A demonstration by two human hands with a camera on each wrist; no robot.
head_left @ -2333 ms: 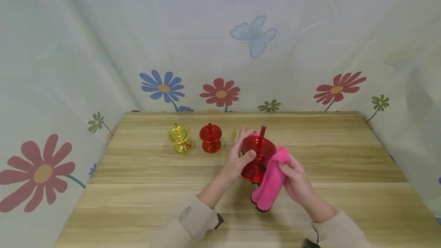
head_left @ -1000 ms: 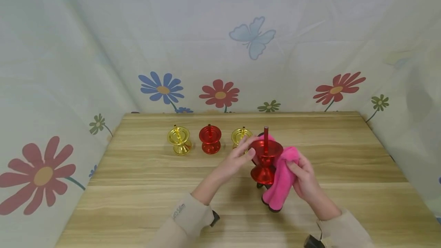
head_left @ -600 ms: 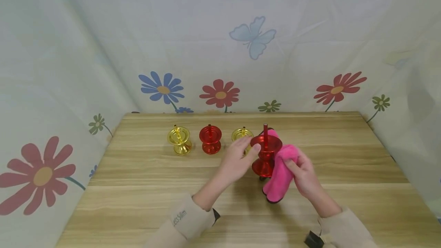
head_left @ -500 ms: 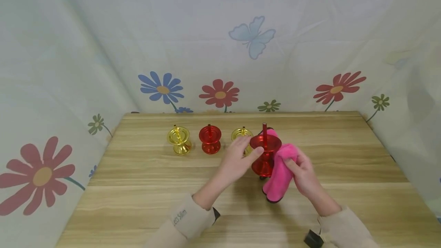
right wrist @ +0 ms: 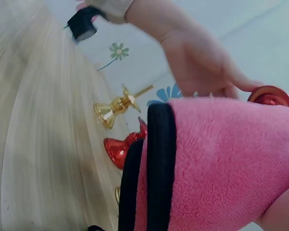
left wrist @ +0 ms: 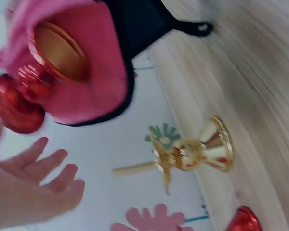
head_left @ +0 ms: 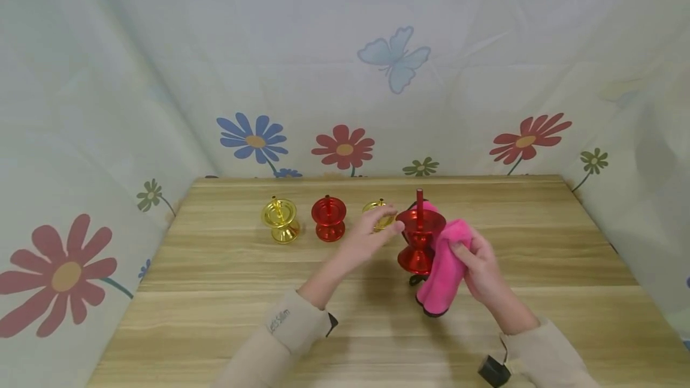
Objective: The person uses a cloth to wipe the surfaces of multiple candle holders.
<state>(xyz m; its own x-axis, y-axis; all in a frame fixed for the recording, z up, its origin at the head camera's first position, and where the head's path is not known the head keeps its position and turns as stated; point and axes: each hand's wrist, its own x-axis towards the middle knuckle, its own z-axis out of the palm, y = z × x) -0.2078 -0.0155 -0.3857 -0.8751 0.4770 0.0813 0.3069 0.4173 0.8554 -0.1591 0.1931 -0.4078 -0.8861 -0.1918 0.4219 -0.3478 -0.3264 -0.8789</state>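
My right hand (head_left: 481, 271) pinches a folded pink plush cloth (head_left: 444, 268) with black edging, which wraps the right side and back of a shiny red candle holder (head_left: 417, 259). The holder is upright above the table, its tall central tube pointing up. To its left, my left hand (head_left: 362, 238) has its fingers spread and loosely bent. In the left wrist view that hand (left wrist: 31, 190) is apart from the red candle holder (left wrist: 20, 108). Fingers of the right hand behind the cloth are hidden.
Along the back of the wooden table (head_left: 226, 310) stand a gold candle holder (head_left: 283, 226), a smaller red one (head_left: 329, 220) and another gold one (head_left: 384, 222), partly behind my left hand. A flower-printed curtain (head_left: 458, 106) hangs behind. A black loop (head_left: 416, 280) dangles from the cloth.
The red candle holder and cloth have shifted right since the first frame. My left hand, lately against the holder's side, has drawn back to the left. The right hand keeps its pinch on the cloth.
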